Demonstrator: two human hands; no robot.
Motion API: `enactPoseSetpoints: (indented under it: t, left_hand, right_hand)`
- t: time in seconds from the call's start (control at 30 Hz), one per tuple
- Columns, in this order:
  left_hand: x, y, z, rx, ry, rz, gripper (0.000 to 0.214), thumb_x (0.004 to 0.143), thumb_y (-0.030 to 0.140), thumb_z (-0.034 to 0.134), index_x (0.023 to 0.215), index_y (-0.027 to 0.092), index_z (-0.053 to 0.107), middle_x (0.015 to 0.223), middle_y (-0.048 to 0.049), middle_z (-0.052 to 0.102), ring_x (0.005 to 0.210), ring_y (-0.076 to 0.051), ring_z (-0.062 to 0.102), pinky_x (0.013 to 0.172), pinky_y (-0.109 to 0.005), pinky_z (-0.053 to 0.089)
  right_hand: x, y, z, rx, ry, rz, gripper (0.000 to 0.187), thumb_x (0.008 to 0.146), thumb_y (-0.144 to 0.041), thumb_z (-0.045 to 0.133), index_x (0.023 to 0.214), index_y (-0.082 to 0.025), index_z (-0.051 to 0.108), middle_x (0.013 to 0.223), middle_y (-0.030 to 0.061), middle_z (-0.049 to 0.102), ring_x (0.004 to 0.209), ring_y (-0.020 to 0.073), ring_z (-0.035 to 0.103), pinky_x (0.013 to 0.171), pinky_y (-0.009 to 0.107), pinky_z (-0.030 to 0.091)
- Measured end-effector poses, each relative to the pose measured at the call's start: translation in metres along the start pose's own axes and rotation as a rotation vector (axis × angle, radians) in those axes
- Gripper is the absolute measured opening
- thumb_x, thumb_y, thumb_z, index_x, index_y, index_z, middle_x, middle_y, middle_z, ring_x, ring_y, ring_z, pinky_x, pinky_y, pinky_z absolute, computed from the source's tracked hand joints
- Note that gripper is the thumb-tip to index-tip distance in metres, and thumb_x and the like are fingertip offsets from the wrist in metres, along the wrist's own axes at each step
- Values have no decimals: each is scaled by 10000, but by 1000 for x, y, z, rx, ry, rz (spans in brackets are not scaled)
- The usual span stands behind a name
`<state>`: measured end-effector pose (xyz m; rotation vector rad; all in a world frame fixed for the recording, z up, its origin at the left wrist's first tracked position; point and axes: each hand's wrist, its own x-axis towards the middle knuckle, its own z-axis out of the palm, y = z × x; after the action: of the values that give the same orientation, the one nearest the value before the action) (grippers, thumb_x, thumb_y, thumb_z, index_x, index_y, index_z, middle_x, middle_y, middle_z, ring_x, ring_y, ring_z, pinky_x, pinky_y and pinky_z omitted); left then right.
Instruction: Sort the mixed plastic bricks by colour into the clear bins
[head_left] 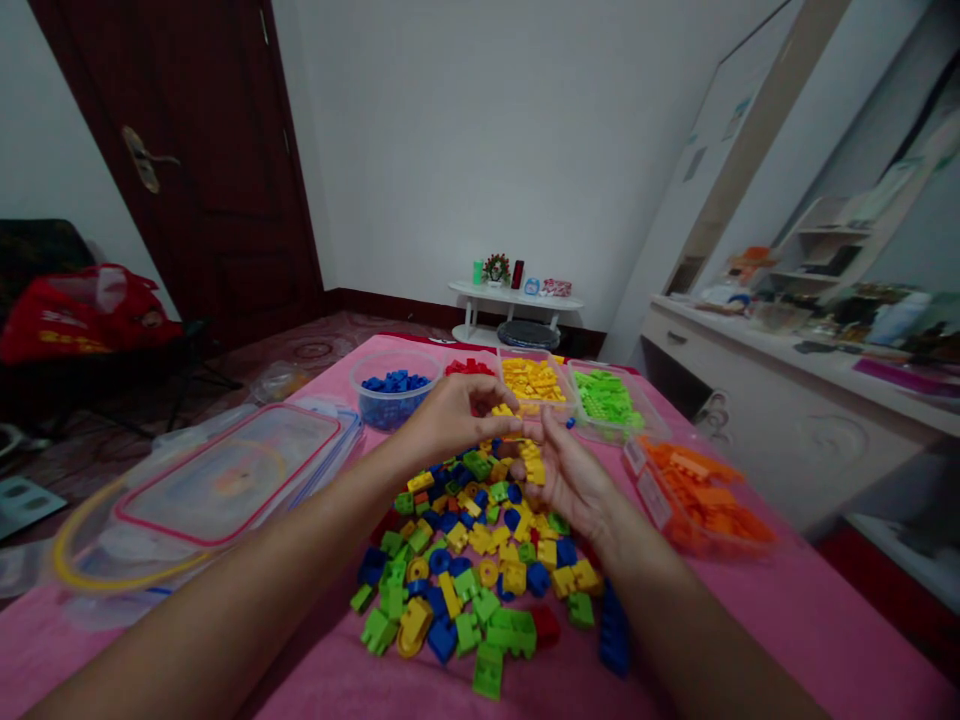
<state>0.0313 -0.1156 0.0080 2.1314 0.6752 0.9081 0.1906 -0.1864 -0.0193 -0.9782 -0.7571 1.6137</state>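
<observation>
A heap of mixed plastic bricks [480, 560], blue, yellow, green and red, lies on the pink table cover [787, 620]. My left hand [454, 412] hovers over the far side of the heap with its fingers pinched on small yellow bricks [504, 410]. My right hand [574, 480] is held palm up beside it, fingers curled round several yellow bricks [531, 462]. The fingertips of both hands meet above the heap.
Sorted containers stand behind the hands: blue bricks [394, 385], red bricks [469, 368], yellow bricks [531, 380], green bricks [606, 398], and an orange tub [701, 490] at the right. Stacked lids [225, 480] lie at the left. A dresser [787, 420] stands right.
</observation>
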Motion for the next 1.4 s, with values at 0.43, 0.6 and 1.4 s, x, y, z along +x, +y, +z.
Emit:
enactPoseSetpoints:
  t: [0.43,0.6,1.4]
  left_hand:
    - [5,-25,12,-21,83,-14,310,823,337,539,992,121,684,967,-69,712,867,-177,651,782,-275,499]
    - [9,-61,3,112,157,-110,264,782,273,543,907,113,712,846,-62,724,748,-163,644,704,-259,478]
    - [1,-91,16,581,-91,-65,387,766,164,507,1117,205,664,1097,-93,677,1013,-212,606,904,-300,433]
  right_hand:
    - [4,4,0,372,40,105,369,893,-503,423,922,-157,548,660,16,564,482,72,497,333,113,328]
    - [17,-12,-12,377,152,32,271,933,-393,353,911,-179,517,693,29,552,515,78,491,371,118,380]
    - [68,11,-42,-1338,194,-426,153,678,-223,581,762,-160,691,734,33,688,686,166,606,659,275,453]
